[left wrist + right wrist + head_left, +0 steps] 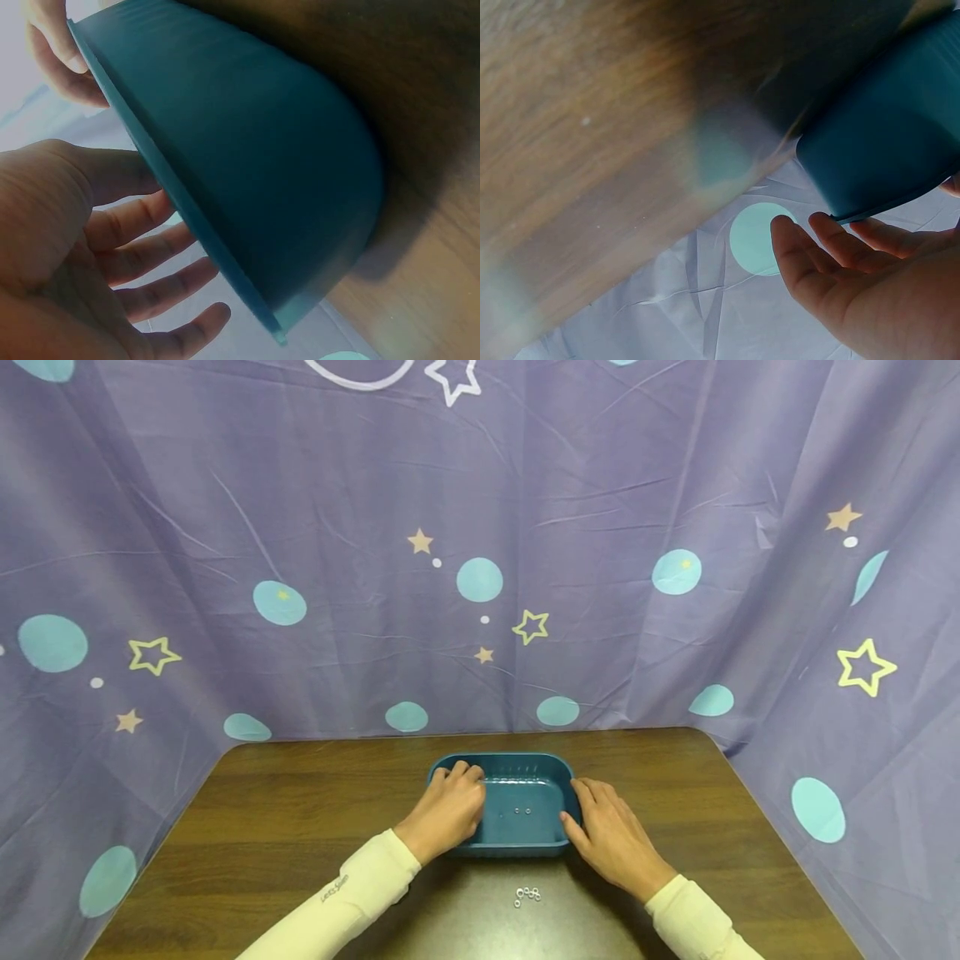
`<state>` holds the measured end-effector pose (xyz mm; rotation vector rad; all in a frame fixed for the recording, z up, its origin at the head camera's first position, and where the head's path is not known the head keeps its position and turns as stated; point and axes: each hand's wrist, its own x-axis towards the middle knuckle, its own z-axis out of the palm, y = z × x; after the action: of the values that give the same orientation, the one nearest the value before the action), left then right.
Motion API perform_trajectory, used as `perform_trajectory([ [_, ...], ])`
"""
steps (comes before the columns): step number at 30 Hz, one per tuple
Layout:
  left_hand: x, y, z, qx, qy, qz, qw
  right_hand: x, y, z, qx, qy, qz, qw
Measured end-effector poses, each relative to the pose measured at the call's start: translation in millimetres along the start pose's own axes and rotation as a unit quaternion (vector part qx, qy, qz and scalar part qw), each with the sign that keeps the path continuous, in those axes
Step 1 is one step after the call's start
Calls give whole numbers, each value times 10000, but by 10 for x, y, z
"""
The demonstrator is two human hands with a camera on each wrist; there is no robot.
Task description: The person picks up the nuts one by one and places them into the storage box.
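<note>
A teal plastic bin (517, 852) stands on the wooden table. My left hand (450, 806) reaches over its left side, fingers bent down inside. From the left wrist view, the thumb and several fingers of that hand (97, 247) pass behind the bin's rim, which hides most of their tips. Whether they pinch anything, I cannot tell. At the right end, my right hand (611, 835) rests its thumb and fingertips on the rim; these fingers (847, 251) look fairly straight. Two small silvery rings (522, 811) lie on the bin's floor.
Several more small silvery rings (527, 894) lie in a loose cluster on the table (315, 810), in front of the bin. A purple curtain (600, 652) with stars and teal spots hangs behind the table and along both sides.
</note>
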<state>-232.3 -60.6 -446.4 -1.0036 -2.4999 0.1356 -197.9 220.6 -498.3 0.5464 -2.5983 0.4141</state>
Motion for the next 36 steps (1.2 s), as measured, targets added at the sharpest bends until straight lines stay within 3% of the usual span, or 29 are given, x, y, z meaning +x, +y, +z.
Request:
perform_trajectory([
  [16,220,33,74,-28,-610,251,9978,-1,-5,-1,36,-179,151,9997],
  [23,263,59,172,17,-575,318,9978,-1,-20,-21,83,-153,177,9997],
  [36,274,88,358,-140,-908,251,9955,-4,-8,7,42,-106,149,9998],
])
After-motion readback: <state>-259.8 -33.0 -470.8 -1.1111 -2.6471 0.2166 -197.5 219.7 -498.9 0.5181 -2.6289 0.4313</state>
